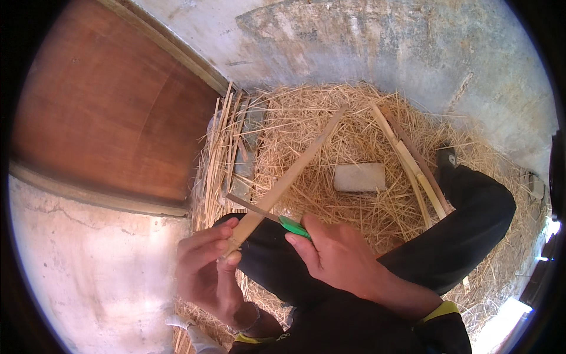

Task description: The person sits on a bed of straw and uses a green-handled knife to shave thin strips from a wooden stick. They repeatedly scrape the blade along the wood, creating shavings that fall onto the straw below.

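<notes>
My left hand (pixel 209 262) pinches the near end of a long flat bamboo strip (pixel 295 168) between thumb and fingers. The strip slants away from me, its far end over the straw. In my right hand (pixel 339 253) is a knife (pixel 253 207) with a green handle and a narrow dark blade. The blade lies across the strip, a little beyond my left fingers, and its tip sticks out past the left side. My right fingers are wrapped round the handle, which they partly hide.
Straw (pixel 289 112) covers the floor, with a pale brick (pixel 359 177) on it. Longer bamboo pieces (pixel 415 168) lean by my right leg (pixel 466 230). Thin strips (pixel 221 153) are piled near a brown door (pixel 118 106). A stained wall (pixel 401 47) stands at the back.
</notes>
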Motion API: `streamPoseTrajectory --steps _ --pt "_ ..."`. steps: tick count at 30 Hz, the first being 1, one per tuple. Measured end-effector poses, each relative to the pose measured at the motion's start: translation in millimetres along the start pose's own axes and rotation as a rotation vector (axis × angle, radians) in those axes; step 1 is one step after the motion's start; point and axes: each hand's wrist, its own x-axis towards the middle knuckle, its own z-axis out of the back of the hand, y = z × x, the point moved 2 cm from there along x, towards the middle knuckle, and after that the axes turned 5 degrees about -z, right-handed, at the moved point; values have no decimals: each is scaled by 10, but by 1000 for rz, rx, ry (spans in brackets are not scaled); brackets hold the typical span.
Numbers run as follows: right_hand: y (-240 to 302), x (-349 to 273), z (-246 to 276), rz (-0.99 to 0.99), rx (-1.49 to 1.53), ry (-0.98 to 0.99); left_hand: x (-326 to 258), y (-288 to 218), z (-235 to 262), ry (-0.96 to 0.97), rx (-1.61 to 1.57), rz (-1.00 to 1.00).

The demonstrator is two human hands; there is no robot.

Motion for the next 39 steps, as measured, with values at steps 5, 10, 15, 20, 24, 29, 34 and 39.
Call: streamPoseTrajectory --steps 5,10,15,20,24,29,34,39 --pt "-63 50 -134 -8 -136 -123 -25 89 106 -21 41 -18" --pt "-576 67 -182 -238 -158 -166 -48 34 52 -49 23 -48" --pt "-124 -146 -82 -27 20 -61 3 2 -27 -39 7 -85" --pt "-640 117 -234 -166 -51 -244 44 -31 -56 -34 99 -13" --pt "-451 70 -135 -137 -19 -160 27 14 -49 -50 62 -85" --pt "-604 139 -331 -139 62 -277 46 -10 -139 -81 136 -81" --pt "-566 149 -151 -200 42 -148 -6 -7 -73 -70 105 -66" --pt "-407 179 -292 -17 102 -212 11 27 -116 -97 130 -34"
